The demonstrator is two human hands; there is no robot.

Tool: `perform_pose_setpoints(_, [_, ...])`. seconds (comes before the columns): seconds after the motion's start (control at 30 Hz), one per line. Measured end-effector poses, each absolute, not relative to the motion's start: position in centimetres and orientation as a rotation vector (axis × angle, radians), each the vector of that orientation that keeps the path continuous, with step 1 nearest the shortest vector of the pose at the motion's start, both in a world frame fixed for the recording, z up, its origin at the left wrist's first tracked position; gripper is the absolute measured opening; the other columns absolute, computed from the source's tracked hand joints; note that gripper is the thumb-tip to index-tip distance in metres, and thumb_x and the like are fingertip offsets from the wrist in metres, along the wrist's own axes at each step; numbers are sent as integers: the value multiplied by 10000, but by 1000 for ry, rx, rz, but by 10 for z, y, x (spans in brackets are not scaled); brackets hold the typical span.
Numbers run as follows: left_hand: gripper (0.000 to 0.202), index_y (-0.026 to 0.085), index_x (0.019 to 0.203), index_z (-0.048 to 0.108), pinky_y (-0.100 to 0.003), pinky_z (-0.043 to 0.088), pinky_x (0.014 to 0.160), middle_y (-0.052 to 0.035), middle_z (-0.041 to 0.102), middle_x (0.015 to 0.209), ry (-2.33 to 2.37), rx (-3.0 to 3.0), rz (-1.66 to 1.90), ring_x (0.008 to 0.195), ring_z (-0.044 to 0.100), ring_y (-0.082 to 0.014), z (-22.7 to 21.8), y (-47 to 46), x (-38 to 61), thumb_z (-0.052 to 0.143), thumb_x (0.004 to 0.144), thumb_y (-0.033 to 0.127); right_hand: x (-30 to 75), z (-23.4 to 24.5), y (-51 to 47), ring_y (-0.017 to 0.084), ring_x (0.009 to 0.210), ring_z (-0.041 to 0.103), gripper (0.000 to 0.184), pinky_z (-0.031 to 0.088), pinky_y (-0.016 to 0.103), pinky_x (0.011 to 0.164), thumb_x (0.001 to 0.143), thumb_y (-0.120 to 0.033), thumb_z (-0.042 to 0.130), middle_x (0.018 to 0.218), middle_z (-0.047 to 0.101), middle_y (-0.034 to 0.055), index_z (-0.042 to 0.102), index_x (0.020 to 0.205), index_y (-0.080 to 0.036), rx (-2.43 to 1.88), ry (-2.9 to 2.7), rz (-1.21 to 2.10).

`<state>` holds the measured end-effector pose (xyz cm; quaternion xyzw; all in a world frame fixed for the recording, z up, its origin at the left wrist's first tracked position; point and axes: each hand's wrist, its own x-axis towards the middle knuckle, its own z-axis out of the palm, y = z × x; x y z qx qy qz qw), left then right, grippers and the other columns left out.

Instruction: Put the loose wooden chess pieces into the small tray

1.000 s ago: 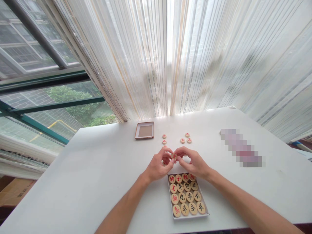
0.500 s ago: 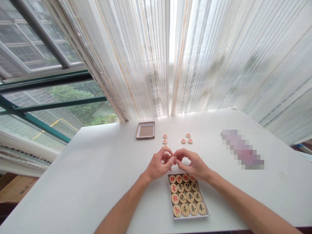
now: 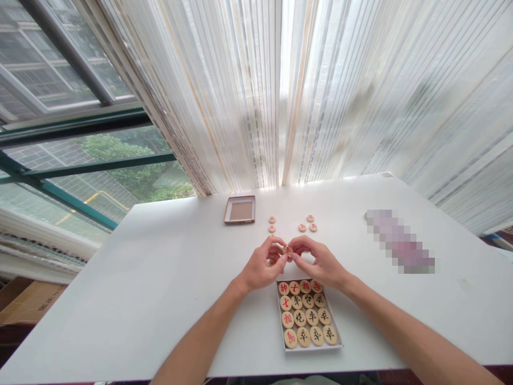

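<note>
Between my left hand (image 3: 262,264) and my right hand (image 3: 318,262) is a round wooden Chinese chess piece (image 3: 287,250), its red character facing me. Fingertips of both hands pinch it from the two sides, above the table. Just below my hands lies a shallow white box (image 3: 312,348) with rows of chess pieces, some marked red, others black. My right hand partly covers the piece in its upper right corner. Beyond my left hand several red-marked pieces (image 3: 272,228) lie in a column, the nearer ones partly hidden by my fingers.
Three red-marked pieces (image 3: 302,228) lie farther back on the white table (image 3: 168,278). The box lid (image 3: 239,221) rests open side up near the back edge. A pixelated object (image 3: 401,243) lies to the right. Striped curtains (image 3: 256,107) hang behind the table.
The chess piece, seen nearly edge-on before, is now turned so its red character faces me. Both hands stay together above the box. The whole view has shifted slightly.
</note>
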<state>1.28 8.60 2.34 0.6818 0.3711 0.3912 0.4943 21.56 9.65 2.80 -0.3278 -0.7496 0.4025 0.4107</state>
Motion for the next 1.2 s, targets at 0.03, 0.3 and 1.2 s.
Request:
perform_pose_setpoints(0.03, [275, 204, 1107, 505, -223, 517, 590, -30, 650, 871, 905, 1653, 946, 609, 631, -104, 24, 86, 13, 608, 941, 398, 216, 27, 97, 196, 842, 712, 152, 592, 348, 794, 964, -314, 582, 939, 730, 61, 623, 1073, -216, -826, -1884, 1015])
perform_pose_setpoints(0.3, [264, 191, 1110, 501, -208, 484, 580, -37, 675, 833, 937, 1711, 930, 627, 609, -108, 26, 85, 13, 628, 923, 326, 215, 25, 97, 195, 827, 714, 146, 589, 347, 783, 966, -318, 585, 918, 731, 54, 619, 1064, -215, -830, -1877, 1047])
perform_pose_setpoints(1.2, [219, 201, 1098, 505, -235, 512, 622, -41, 676, 879, 905, 1691, 931, 638, 634, -113, 25, 86, 11, 583, 960, 351, 215, 27, 96, 175, 807, 681, 163, 566, 325, 768, 907, -198, 627, 898, 711, 33, 609, 1068, -215, -780, -1886, 1029])
